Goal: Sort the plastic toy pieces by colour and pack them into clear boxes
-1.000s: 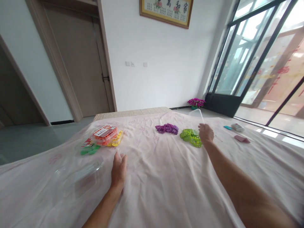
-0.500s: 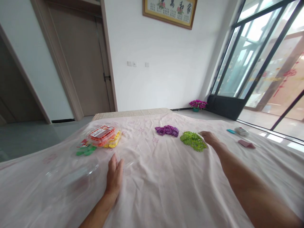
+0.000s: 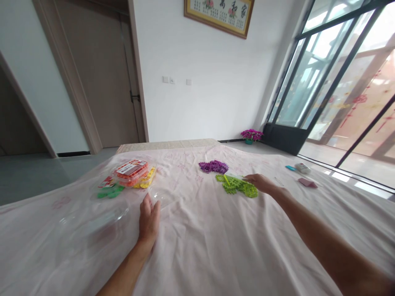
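My left hand [image 3: 149,218] is closed on the near side of a clear plastic container [image 3: 159,196], thumb and fingers at its rim. The container is hard to make out against the cloth. My right hand [image 3: 258,183] reaches forward at the right edge of a pile of small lime-green plastic pieces [image 3: 237,187]. Its fingers pinch a thin, see-through flat piece [image 3: 235,177] that lies over the back of the pile; its kind is unclear. Just behind lies a heap of purple pieces [image 3: 213,166].
At the left, a clear box of orange-red pieces [image 3: 131,172] sits by yellow pieces [image 3: 148,179] and green pieces [image 3: 110,192]. A clear plastic lid or tray [image 3: 92,226] lies nearer. A pink folded item [image 3: 307,183], white packet [image 3: 302,168] and blue item [image 3: 290,167] lie right.
My right hand has moved left against the green pile, which has spread leftward toward the purple heap. The see-through piece now shows over it. My left hand has stayed nearly still.
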`<state>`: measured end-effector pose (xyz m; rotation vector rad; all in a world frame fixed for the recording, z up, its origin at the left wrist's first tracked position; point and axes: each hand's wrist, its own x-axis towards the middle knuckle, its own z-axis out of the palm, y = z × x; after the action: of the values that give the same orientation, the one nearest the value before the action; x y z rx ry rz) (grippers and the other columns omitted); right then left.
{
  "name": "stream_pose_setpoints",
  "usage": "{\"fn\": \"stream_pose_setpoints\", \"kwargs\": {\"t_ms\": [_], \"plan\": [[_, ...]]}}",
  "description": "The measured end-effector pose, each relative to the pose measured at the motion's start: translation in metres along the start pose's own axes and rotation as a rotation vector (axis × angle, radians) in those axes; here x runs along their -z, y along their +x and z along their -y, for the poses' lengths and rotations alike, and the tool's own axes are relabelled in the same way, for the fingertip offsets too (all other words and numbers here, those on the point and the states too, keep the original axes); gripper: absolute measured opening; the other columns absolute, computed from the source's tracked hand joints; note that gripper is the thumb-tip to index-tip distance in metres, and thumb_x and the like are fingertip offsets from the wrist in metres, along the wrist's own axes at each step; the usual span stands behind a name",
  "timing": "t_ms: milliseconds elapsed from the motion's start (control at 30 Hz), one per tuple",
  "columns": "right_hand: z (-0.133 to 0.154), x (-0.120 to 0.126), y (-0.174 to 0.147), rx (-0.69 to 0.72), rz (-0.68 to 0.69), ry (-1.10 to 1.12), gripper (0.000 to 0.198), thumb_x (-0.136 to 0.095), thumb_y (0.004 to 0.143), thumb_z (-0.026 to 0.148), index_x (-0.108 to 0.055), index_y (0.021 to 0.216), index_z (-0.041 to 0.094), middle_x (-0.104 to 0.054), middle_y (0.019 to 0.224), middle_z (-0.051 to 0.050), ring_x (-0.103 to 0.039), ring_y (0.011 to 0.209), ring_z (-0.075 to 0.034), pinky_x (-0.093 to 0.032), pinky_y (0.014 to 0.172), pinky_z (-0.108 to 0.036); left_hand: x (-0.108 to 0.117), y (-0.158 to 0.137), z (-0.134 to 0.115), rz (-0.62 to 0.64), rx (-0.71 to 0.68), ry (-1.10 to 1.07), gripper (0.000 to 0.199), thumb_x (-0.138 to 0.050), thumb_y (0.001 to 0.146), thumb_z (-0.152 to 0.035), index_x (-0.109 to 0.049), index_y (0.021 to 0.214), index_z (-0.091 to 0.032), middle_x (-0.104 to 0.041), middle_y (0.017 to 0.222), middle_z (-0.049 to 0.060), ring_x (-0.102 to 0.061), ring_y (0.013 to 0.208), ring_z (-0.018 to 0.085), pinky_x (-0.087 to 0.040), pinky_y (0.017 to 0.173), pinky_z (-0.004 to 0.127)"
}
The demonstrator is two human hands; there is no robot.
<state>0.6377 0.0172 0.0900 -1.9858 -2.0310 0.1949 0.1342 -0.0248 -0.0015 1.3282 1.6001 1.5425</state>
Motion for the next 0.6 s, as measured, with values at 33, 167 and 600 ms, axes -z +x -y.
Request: {"fn": "stream_pose_setpoints", "kwargs": {"t_ms": [33,167,600], "plan": [[0.009,-0.001,-0.006,0.011,0.009,-0.003,0.031,-0.050,0.088,0.031,-0.073,0.108,0.025,-0.073,0.108,-0.005,-0.066,0.099,-0.024,-0.048,0.085,-0.031,0.000,0.000,-0.001,0.004,0.006,0.014,0.053,-0.049,0.088,-0.041,-0.043,0.136,-0.021,-0.052,0.129,0.013,-0.052,0.119,0.027,-0.043,0.102,0.042],[0.042,0.000,-0.029,0.126,0.051,0.065,0.032,-0.049,0.089,0.036,-0.072,0.109,0.024,-0.074,0.103,-0.005,-0.067,0.092,-0.023,-0.049,0.081,-0.031,0.002,-0.001,-0.006,0.005,0.040,0.063,0.054,-0.049,0.087,-0.039,-0.041,0.136,-0.018,-0.051,0.128,0.014,-0.050,0.120,0.027,-0.041,0.103,0.043],[0.006,0.009,-0.023,-0.356,-0.239,-0.215,0.043,-0.048,0.083,0.017,-0.065,0.121,0.024,-0.072,0.107,-0.010,-0.067,0.092,-0.024,-0.047,0.074,-0.030,0.005,-0.004,-0.013,0.000,0.011,0.022,0.062,-0.050,0.086,-0.039,-0.037,0.142,-0.015,-0.044,0.135,0.016,-0.048,0.124,0.029,-0.041,0.106,0.042]]}}
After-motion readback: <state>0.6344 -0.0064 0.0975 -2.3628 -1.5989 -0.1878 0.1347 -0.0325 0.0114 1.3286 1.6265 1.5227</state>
